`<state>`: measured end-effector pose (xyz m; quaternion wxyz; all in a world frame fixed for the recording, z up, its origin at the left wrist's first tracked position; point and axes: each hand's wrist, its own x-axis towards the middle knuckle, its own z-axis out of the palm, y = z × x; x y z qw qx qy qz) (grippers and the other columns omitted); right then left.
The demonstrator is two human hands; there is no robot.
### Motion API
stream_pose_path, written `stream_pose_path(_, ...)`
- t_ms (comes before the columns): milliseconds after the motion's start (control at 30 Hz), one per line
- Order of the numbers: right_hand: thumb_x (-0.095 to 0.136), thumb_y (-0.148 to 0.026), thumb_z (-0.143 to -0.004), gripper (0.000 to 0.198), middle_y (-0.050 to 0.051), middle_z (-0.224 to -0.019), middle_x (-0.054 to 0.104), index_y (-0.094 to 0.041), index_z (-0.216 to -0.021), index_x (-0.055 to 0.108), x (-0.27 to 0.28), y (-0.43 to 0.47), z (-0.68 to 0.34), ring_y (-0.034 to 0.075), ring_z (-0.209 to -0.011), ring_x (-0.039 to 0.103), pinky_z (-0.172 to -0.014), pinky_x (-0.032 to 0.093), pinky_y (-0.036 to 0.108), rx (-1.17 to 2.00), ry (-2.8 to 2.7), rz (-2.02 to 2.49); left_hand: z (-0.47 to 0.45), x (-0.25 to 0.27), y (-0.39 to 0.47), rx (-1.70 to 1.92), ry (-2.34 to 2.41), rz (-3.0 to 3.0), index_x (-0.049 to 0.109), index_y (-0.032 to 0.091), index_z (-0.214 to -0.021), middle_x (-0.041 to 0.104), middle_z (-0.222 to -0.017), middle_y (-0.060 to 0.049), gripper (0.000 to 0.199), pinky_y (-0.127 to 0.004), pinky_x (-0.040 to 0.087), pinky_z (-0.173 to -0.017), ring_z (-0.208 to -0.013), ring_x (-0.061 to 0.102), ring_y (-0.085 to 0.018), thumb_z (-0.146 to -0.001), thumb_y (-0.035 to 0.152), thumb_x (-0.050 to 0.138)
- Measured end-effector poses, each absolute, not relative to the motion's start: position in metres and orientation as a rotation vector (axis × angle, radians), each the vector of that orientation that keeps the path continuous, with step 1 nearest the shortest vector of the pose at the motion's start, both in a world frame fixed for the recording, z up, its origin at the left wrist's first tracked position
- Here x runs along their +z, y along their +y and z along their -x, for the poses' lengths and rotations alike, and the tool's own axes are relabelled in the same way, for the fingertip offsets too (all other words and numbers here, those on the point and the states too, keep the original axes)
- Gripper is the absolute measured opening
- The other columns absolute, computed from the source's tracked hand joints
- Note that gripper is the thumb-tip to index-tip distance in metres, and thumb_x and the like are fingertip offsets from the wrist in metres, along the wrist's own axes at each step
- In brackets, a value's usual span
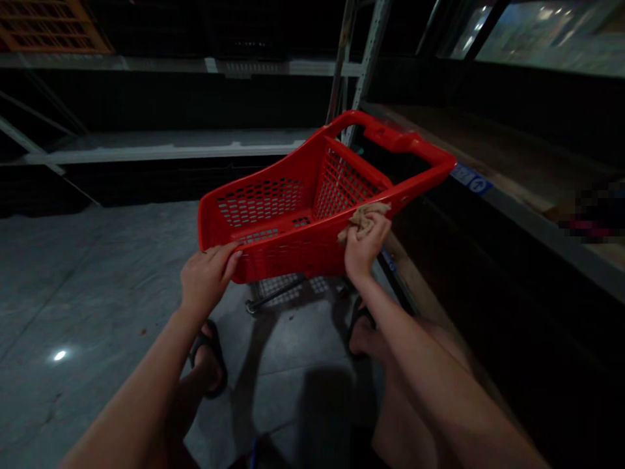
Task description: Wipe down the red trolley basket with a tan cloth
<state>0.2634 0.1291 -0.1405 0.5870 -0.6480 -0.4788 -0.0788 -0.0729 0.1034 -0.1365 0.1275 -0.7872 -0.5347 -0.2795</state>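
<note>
Right grip bunches crumpled cloth — against the latticed red cart.

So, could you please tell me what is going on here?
A person is handling a red shopping cart that stands on a gray floor. The right hand holds a crumpled tan cloth against the cart's near side, toward the handle. The left hand has its fingers over the rim near the other end. White metal shelving stands beyond the cart.
</note>
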Motion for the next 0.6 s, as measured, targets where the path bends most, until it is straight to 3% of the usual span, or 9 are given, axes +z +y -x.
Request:
stream_pose_path(267, 0.054, -0.017, -0.072, 0.024, 0.004, -0.099, 0.057, -0.024, -0.095, 0.052, -0.162, 0.089, -0.15, 0.02, -0.094, 0.057, -0.09, 0.051, 0.034, 0.444, -0.895, 1.311, 0.046, -0.134, 0.085, -0.95, -1.341, 2.198, 0.075, 0.019, -0.091, 0.079, -0.078, -0.007, 0.03, -0.031, 0.046, -0.06, -0.064, 0.072, -0.019, -0.102, 0.029, 0.05)
stream_pose_path(367, 0.061, -0.021, -0.071, 0.023, -0.002, -0.086, 0.057, -0.026, -0.091, 0.051, -0.151, 0.071, -0.146, 0.016, -0.077, 0.056, -0.069, 0.052, 0.028, 0.827, -0.704, 1.18, 0.046, -0.13, 0.08, -0.959, -1.266, 2.35, 0.075, 0.02, -0.095, 0.08, -0.08, -0.005, 0.027, -0.029, 0.051, -0.061, -0.065, 0.073, -0.018, -0.102, 0.028, 0.05)
stream_pose_path(433, 0.062, -0.021, -0.068, 0.024, -0.005, -0.077, 0.057, -0.026, -0.089, 0.05, -0.14, 0.073, -0.167, 0.013, -0.063, 0.053, -0.056, 0.048, 0.025, 1.035, -0.542, 1.099, 0.049, -0.125, 0.078, -0.912, -1.231, 2.535, 0.073, 0.022, -0.101, 0.081, -0.091, -0.006, 0.026, -0.029, 0.056, -0.069, -0.076, 0.076, -0.018, -0.102, 0.03, 0.049)
stream_pose_path(500, 0.061, -0.019, -0.067, 0.025, -0.008, -0.071, 0.055, -0.025, -0.089, 0.049, -0.127, 0.09, -0.206, 0.011, -0.054, 0.051, -0.05, 0.043, 0.023, 1.071, -0.425, 1.046, 0.051, -0.121, 0.077, -0.815, -1.198, 2.663, 0.072, 0.022, -0.103, 0.08, -0.097, -0.007, 0.026, -0.032, 0.059, -0.076, -0.085, 0.076, -0.02, -0.101, 0.034, 0.049)
stream_pose_path(600, 0.055, -0.012, -0.069, 0.026, -0.011, -0.068, 0.05, -0.026, -0.088, 0.043, -0.117, 0.132, -0.281, 0.008, -0.052, 0.048, -0.053, 0.041, 0.019, 0.73, -0.302, 1.095, 0.05, -0.121, 0.075, -0.708, -1.147, 2.636, 0.07, 0.021, -0.097, 0.079, -0.088, -0.007, 0.025, -0.032, 0.057, -0.072, -0.078, 0.074, -0.021, -0.1, 0.036, 0.05)
